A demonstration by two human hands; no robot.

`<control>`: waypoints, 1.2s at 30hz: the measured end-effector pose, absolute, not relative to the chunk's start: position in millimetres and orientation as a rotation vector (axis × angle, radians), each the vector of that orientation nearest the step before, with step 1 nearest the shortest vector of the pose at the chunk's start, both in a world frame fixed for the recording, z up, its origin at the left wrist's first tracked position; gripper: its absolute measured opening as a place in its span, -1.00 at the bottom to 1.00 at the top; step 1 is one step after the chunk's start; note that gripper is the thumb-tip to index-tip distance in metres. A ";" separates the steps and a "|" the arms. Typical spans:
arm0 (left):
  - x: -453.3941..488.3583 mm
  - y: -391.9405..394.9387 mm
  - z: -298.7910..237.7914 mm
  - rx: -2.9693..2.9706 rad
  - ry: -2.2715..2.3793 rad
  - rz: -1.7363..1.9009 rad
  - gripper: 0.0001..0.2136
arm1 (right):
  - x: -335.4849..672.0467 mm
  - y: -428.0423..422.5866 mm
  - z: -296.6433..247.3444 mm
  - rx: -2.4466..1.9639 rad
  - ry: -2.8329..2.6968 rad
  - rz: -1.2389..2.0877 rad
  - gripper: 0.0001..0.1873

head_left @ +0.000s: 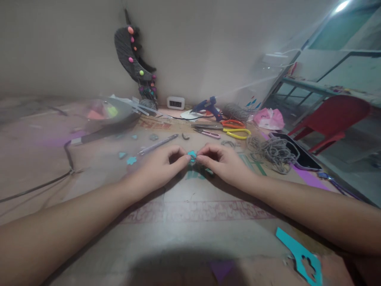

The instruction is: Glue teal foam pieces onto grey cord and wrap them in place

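My left hand and my right hand meet at the middle of the work surface, fingertips pinched together. Between them they hold a small teal foam piece. More teal foam lies just under the hands on the brown surface. Both hands have curled fingers; the pinch hides most of the piece.
Small teal cut-outs and a grey craft knife lie left of the hands. Scissors, a blue glue gun, grey cord and a teal foam offcut lie right. A plastic bowl and red chair stand further off.
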State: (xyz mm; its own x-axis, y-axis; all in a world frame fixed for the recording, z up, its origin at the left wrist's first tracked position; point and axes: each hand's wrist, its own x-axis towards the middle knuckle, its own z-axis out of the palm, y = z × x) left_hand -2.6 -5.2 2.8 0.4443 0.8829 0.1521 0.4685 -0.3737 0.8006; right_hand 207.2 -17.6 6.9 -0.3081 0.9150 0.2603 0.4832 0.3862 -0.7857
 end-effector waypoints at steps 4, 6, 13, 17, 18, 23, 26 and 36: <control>-3.6 -4.6 2.3 2.050 1.097 0.739 -0.70 | 206.7 -18.1 8.3 -1.194 -1.948 0.726 -0.83; -3.8 -4.1 1.8 2.068 1.082 0.739 -0.70 | 207.1 -17.5 8.2 -1.192 -1.963 0.727 -0.83; -4.0 -3.3 0.5 2.080 1.066 0.724 -0.70 | 207.4 -15.5 7.3 -1.223 -1.993 0.813 -0.81; -4.1 -3.5 1.0 2.075 1.061 0.707 -0.69 | 206.4 -15.8 6.7 -1.230 -1.985 0.800 -0.83; -4.1 -3.5 1.0 2.071 1.068 0.707 -0.69 | 206.3 -16.1 6.6 -1.225 -1.980 0.803 -0.83; -3.9 -3.4 0.2 2.018 1.112 0.764 -0.68 | 208.8 -17.7 9.4 -1.149 -1.943 0.834 -0.72; -3.9 -3.2 -0.3 2.004 1.091 0.787 -0.69 | 214.8 -14.0 16.4 -1.188 -1.942 0.638 -0.75; -6.3 -0.9 -5.2 2.007 1.123 0.782 -0.66 | 268.7 50.0 17.0 -1.283 -2.318 -0.124 -0.73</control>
State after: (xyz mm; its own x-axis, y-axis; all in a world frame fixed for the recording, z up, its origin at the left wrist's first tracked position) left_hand -6.3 -0.9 -5.2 0.4423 0.8815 0.1652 0.4609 -0.3814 0.8013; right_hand 268.7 50.0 17.0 -0.4422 0.7737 0.4536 0.8178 0.5555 -0.1503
